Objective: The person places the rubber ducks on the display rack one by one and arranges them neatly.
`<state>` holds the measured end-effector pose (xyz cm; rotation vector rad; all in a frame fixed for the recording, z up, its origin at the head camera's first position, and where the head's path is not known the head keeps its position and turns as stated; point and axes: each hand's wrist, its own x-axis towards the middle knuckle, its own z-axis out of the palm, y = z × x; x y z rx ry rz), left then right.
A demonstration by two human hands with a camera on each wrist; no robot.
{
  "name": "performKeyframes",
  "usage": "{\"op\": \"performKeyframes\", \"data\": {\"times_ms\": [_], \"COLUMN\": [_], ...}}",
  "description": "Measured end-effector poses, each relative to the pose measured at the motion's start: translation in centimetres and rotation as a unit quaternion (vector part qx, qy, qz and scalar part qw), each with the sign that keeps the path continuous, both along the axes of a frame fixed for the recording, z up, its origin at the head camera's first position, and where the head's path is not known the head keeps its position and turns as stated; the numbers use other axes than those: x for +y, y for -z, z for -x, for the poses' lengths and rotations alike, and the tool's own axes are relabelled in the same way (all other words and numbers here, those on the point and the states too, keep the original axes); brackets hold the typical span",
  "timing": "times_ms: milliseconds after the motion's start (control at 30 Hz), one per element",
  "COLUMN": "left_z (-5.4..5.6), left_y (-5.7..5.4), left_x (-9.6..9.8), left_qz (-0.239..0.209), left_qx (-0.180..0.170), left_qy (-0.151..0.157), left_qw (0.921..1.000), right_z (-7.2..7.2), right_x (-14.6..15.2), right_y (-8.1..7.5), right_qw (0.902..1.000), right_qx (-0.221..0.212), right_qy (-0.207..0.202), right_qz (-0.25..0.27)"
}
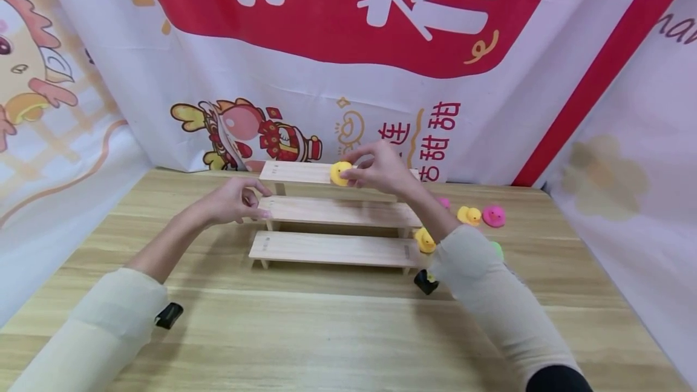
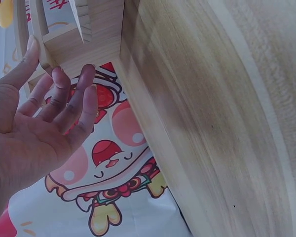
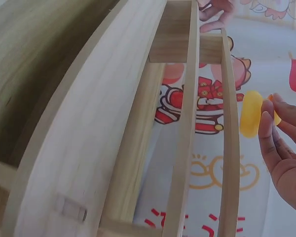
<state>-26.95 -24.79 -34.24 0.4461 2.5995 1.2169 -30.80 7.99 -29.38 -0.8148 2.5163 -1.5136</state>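
Observation:
A three-step wooden rack (image 1: 337,249) stands on the table, its planks bare apart from the hands about it. At the rack's left end, my left hand (image 1: 231,201) pinches the middle plank; the left wrist view shows the thumb (image 2: 30,52) on one side and a fingertip at the other. My right hand (image 1: 381,168) holds a yellow rubber duck (image 1: 339,174) between thumb and fingers, near the middle of the top plank. From the right wrist, the duck's rounded base (image 3: 250,114) shows right beside that plank's edge (image 3: 231,133), facing it.
Right of the rack lie more small ducks: a yellow one (image 1: 469,215), a pink one (image 1: 494,216), another yellow one (image 1: 425,240) by the lowest plank, and a green piece (image 1: 497,250) partly behind my sleeve. Small black objects (image 1: 426,282) sit near both forearms. Printed cloth (image 1: 305,89) hangs behind.

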Motion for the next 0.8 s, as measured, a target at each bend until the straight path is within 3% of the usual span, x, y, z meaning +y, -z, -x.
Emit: {"op": "performKeyframes", "data": {"times_ms": [800], "left_z": [0.2], "left_y": [0.2], "left_x": [-0.1], "left_qz": [-0.006], "left_qx": [0.000], "left_qy": [0.007], "left_qw": [1.0000], "right_z": [1.5], "right_x": [-4.8], "right_y": [0.7], "right_qw": [0.9989], "right_qx": [0.046], "right_qy": [-0.004], "right_qz": [-0.010]}}
